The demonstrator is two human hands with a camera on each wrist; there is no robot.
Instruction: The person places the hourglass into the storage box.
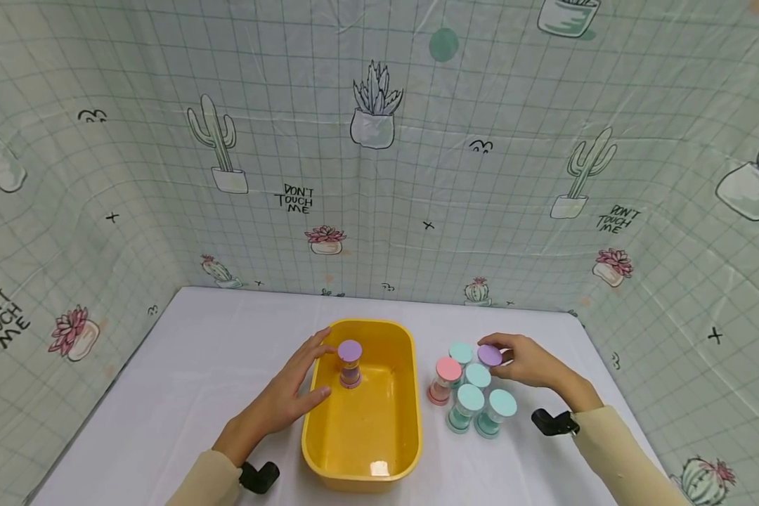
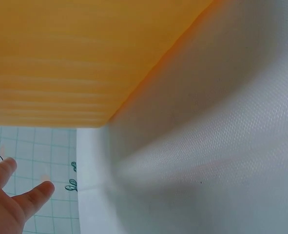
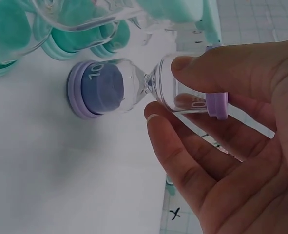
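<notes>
My right hand [image 1: 531, 362] holds a purple-capped hourglass [image 1: 490, 355] between thumb and fingers. In the right wrist view, purple sand fills the lower bulb of this hourglass [image 3: 104, 87], and the thumb lies on its upper bulb. Over the left rim of a yellow bin [image 1: 362, 472] reaches my left hand [image 1: 284, 395], fingers and thumb extended. Another purple-capped hourglass [image 1: 350, 351] stands inside the bin towards its far left, close to the left fingertips; whether they touch it I cannot tell. The left wrist view shows the bin's outer wall [image 2: 75, 63] and extended fingers [image 2: 36, 197].
Several teal-capped hourglasses [image 1: 470, 399] stand grouped on the white tablecloth [image 1: 228, 337] right of the bin, close to the right hand. A pink-capped hourglass [image 1: 448, 370] is at the group's left side. Behind the table hangs a cactus-print cloth [image 1: 379, 190].
</notes>
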